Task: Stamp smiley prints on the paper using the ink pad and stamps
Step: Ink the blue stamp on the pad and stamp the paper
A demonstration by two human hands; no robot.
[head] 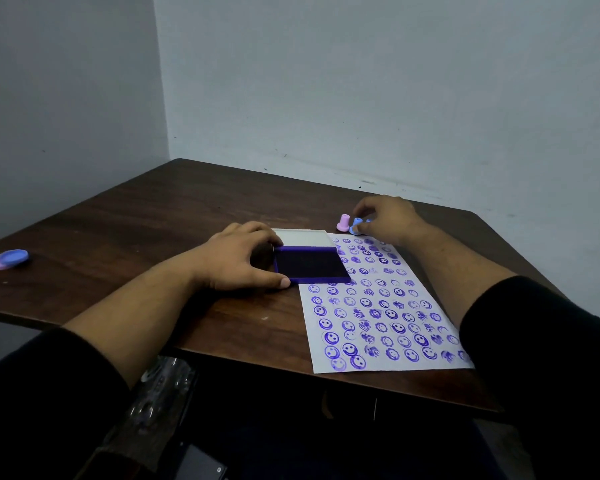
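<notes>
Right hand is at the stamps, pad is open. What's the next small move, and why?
Probably lift the blue stamp and bring it to the ink pad: the right hand has its fingers on it, and the left hand steadies the open pad.

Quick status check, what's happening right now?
Left hand steadying open ink pad. Right hand on blue stamp. Paper nearly full. Nothing blocking.

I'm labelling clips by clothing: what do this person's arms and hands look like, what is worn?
Both arms wear black long sleeves, the left sleeve and right sleeve pushed up so the forearms are bare. The left hand and right hand are bare: no gloves, rings, watch or markings visible.
</notes>
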